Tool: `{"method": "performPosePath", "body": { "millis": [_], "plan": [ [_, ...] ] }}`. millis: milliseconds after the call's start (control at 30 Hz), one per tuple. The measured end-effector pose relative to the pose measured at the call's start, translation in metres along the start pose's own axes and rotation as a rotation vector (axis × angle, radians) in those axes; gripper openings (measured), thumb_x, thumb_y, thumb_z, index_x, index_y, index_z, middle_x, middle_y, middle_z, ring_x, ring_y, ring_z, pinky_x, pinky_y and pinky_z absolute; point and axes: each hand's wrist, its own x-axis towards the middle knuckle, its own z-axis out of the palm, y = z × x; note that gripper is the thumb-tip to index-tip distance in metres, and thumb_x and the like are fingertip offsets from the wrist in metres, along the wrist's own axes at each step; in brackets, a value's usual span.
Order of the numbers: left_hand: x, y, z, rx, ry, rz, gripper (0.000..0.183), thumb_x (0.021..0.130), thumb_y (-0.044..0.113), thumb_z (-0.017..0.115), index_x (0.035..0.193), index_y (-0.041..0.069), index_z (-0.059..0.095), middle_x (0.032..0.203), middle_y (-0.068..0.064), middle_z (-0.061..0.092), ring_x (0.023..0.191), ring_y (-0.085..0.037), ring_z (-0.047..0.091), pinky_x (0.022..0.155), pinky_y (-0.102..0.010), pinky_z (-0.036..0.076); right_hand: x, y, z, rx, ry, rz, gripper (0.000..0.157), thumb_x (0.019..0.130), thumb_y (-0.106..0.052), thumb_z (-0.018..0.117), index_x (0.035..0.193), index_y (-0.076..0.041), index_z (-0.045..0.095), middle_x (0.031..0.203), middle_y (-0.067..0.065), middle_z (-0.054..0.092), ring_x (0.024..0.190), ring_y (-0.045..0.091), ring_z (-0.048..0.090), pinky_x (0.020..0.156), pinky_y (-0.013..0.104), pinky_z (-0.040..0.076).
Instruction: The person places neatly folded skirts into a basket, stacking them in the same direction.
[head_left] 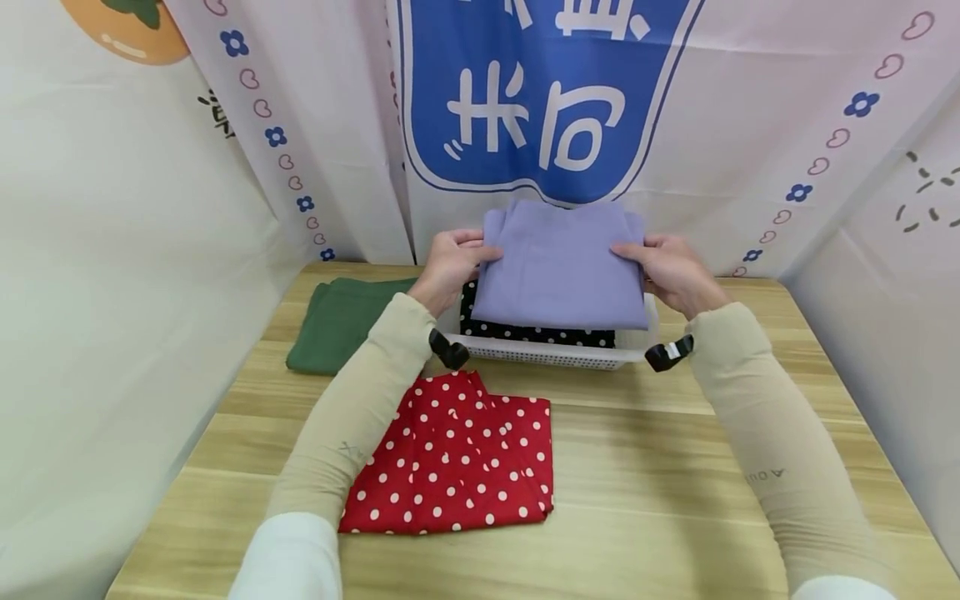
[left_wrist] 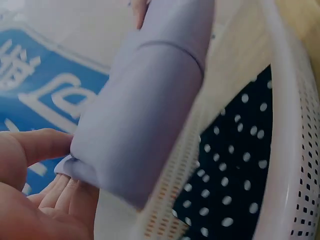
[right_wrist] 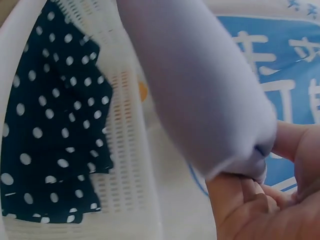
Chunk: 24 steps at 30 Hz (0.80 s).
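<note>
A folded lavender cloth (head_left: 562, 267) hangs in the air over the white basket (head_left: 551, 357). My left hand (head_left: 452, 265) pinches its left edge, thumb on top and fingers beneath. At the opposite edge my right hand (head_left: 675, 268) pinches it the same way. Both wrist views show the lavender cloth (left_wrist: 145, 105) sagging in a smooth curve, apart from the basket floor. Inside the basket lies a folded black cloth with white dots (right_wrist: 55, 120), partly hidden by the lavender one in the head view.
A folded green cloth (head_left: 341, 325) lies at the table's back left. In front of the basket a red cloth with white dots (head_left: 457, 458) is spread on the wooden table (head_left: 645, 500), partly behind my left forearm. A printed curtain (head_left: 525, 92) hangs close behind the basket.
</note>
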Motion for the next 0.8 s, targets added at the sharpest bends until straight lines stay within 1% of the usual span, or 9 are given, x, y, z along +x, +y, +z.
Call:
{"method": "performPosePath", "body": {
  "millis": [133, 300, 367, 433, 567, 600, 667, 733, 800],
  "plan": [
    [0.014, -0.014, 0.001, 0.026, 0.022, -0.037, 0.041, 0.082, 0.009, 0.075, 0.122, 0.009, 0.066, 0.125, -0.004, 0.066, 0.107, -0.015, 0.063, 0.095, -0.036, 0.053, 0.014, 0.010, 0.007, -0.050, 0.034, 0.010, 0.062, 0.092, -0.031, 0.064, 0.142, -0.001, 0.044, 0.099, -0.004, 0.065, 0.077, 0.002, 0.065, 0.071, 0.020, 0.057],
    [0.023, -0.028, 0.002, 0.040, 0.059, -0.065, 0.043, 0.082, 0.008, 0.074, 0.124, 0.008, 0.065, 0.128, -0.006, 0.063, 0.113, -0.017, 0.061, 0.098, -0.037, 0.052, 0.026, 0.021, 0.017, -0.062, 0.037, 0.030, 0.059, 0.095, -0.027, 0.060, 0.144, -0.001, 0.041, 0.127, 0.011, 0.058, 0.081, 0.004, 0.066, 0.074, 0.023, 0.058],
    [0.025, -0.032, 0.001, 0.051, 0.071, -0.067, 0.045, 0.082, 0.008, 0.074, 0.126, 0.008, 0.064, 0.128, -0.007, 0.063, 0.114, -0.019, 0.062, 0.098, -0.037, 0.052, 0.031, 0.024, 0.020, -0.062, 0.040, 0.037, 0.058, 0.096, -0.026, 0.059, 0.144, 0.001, 0.041, 0.132, 0.014, 0.055, 0.083, 0.005, 0.067, 0.074, 0.023, 0.059],
    [0.027, -0.036, 0.000, 0.060, 0.080, -0.066, 0.045, 0.082, 0.007, 0.073, 0.126, 0.007, 0.064, 0.128, -0.008, 0.064, 0.114, -0.020, 0.062, 0.098, -0.036, 0.053, 0.034, 0.028, 0.023, -0.075, 0.049, 0.039, 0.057, 0.096, -0.025, 0.058, 0.143, 0.002, 0.042, 0.129, 0.013, 0.056, 0.082, 0.005, 0.066, 0.072, 0.023, 0.059],
    [0.029, -0.041, -0.001, 0.081, 0.086, -0.065, 0.047, 0.082, 0.007, 0.073, 0.127, 0.004, 0.062, 0.130, -0.011, 0.063, 0.115, -0.022, 0.062, 0.098, -0.037, 0.052, 0.040, 0.035, 0.027, -0.102, 0.067, 0.048, 0.052, 0.096, -0.028, 0.058, 0.137, 0.002, 0.047, 0.111, 0.005, 0.058, 0.079, 0.005, 0.062, 0.072, 0.022, 0.056],
    [0.030, -0.042, -0.002, 0.105, 0.082, -0.069, 0.046, 0.083, 0.008, 0.072, 0.127, 0.003, 0.061, 0.130, -0.012, 0.062, 0.116, -0.023, 0.061, 0.099, -0.037, 0.052, 0.041, 0.036, 0.027, -0.114, 0.063, 0.049, 0.054, 0.096, -0.029, 0.058, 0.138, 0.003, 0.045, 0.111, 0.005, 0.055, 0.084, 0.007, 0.060, 0.077, 0.023, 0.056],
    [0.029, -0.043, -0.005, 0.189, 0.063, -0.072, 0.047, 0.086, 0.011, 0.070, 0.129, 0.001, 0.058, 0.133, -0.014, 0.059, 0.119, -0.025, 0.059, 0.100, -0.037, 0.051, 0.040, 0.038, 0.025, -0.160, 0.048, 0.053, 0.062, 0.097, -0.032, 0.056, 0.143, 0.004, 0.037, 0.124, 0.011, 0.053, 0.102, 0.017, 0.060, 0.091, 0.030, 0.054],
    [0.026, -0.043, -0.011, 0.295, 0.036, -0.060, 0.049, 0.089, 0.017, 0.067, 0.134, 0.000, 0.053, 0.136, -0.014, 0.056, 0.123, -0.026, 0.056, 0.102, -0.038, 0.050, 0.038, 0.039, 0.022, -0.212, 0.049, 0.047, 0.072, 0.097, -0.035, 0.054, 0.149, 0.005, 0.024, 0.141, 0.019, 0.043, 0.121, 0.027, 0.053, 0.105, 0.037, 0.048],
    [0.021, -0.040, -0.018, 0.393, 0.005, -0.024, 0.052, 0.092, 0.021, 0.062, 0.138, 0.002, 0.047, 0.139, -0.015, 0.054, 0.127, -0.027, 0.054, 0.104, -0.038, 0.049, 0.033, 0.038, 0.018, -0.250, 0.053, 0.015, 0.079, 0.098, -0.036, 0.051, 0.151, 0.007, 0.012, 0.153, 0.023, 0.029, 0.137, 0.035, 0.040, 0.114, 0.042, 0.039]
  ]
}}
